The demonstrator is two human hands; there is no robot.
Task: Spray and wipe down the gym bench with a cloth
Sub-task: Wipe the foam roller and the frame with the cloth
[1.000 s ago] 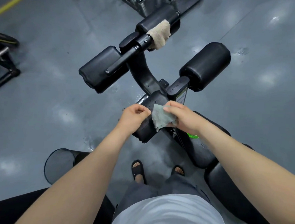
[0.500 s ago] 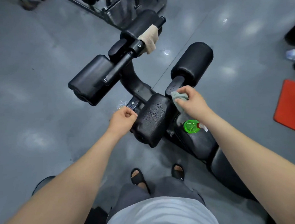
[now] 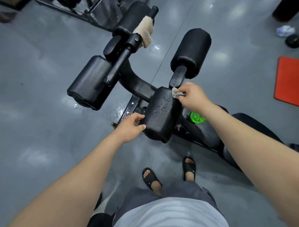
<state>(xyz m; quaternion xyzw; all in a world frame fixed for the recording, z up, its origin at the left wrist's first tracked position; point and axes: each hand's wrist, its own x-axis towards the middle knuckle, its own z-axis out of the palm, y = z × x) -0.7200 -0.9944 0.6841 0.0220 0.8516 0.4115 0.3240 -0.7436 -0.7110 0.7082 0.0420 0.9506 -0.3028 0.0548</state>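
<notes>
Head view: right hand (image 3: 192, 96) pinches the cloth (image 3: 176, 93) on the far-right corner of the wet bench pad (image 3: 160, 113), left hand (image 3: 130, 127) grips its near-left end; likely risks: pad rolls or wet grip slips mid-wipe, forearm knocks the spray bottle (image 3: 197, 117) just right of it.
</notes>
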